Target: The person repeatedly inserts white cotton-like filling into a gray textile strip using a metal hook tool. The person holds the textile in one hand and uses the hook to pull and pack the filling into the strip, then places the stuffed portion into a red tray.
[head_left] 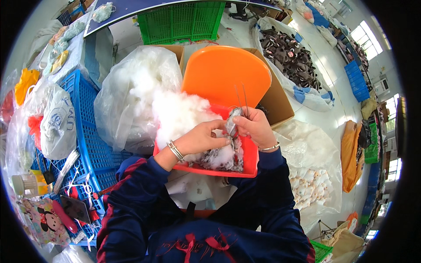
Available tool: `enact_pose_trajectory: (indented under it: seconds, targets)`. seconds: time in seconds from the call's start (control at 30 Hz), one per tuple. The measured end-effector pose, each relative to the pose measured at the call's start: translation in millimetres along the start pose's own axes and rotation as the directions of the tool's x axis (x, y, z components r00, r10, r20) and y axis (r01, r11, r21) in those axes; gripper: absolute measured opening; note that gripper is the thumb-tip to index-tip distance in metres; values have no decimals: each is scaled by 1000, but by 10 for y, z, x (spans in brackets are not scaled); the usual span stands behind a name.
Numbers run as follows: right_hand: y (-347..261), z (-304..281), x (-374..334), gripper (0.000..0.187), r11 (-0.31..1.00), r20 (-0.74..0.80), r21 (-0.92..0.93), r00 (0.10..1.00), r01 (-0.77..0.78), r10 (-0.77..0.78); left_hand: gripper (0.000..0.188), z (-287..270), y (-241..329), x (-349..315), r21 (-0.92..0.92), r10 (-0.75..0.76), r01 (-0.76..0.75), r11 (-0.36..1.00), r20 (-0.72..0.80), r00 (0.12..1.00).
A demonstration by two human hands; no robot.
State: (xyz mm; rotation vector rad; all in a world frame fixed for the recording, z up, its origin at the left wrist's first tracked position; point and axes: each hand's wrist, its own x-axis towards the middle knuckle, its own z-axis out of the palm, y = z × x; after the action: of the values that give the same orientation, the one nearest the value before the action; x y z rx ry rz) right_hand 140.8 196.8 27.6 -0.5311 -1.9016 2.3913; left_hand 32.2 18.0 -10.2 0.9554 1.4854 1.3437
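Above a red plastic bin (251, 163), both hands are at a small grey plush piece (232, 122). My right hand (258, 127) is closed on its right side, with thumb and fingers pinching it. A thin metal tool with two long prongs (245, 96) sticks up by the right fingers; its other end is hidden. My left hand (202, 139) is closed at the lower left of the piece, fingertips pressed near it. Below the hands, more grey plush pieces (237, 163) lie in the bin. White stuffing (182, 111) heaps up at the bin's left and far side.
An orange chair back (226, 72) rises behind the bin, beside a cardboard box (278, 103). Left are a clear bag of stuffing (127, 87) and blue crates (94, 136) with scissors (87, 188) and a phone (74, 209). Right are a sack of dark plush pieces (291, 55) and pale pieces (311, 186) on plastic sheeting.
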Motion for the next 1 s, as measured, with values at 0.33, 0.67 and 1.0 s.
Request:
enact_pose_trajectory:
  seconds: [0.33,0.67,1.0]
  targets:
    - [75,28,43,15,998,-74,63,997,25,-21,21,-44,-15,12,45,-90,84,995,144,985]
    - [103,29,97,15,994,-97,111,995,15,-4,21,-179,76,-40,-145,-45,50,988,38,998]
    - [214,215,91,21,995,96,42,992,-91,87,30,-248,131,-43,-558,-1,-121,821,-212,977]
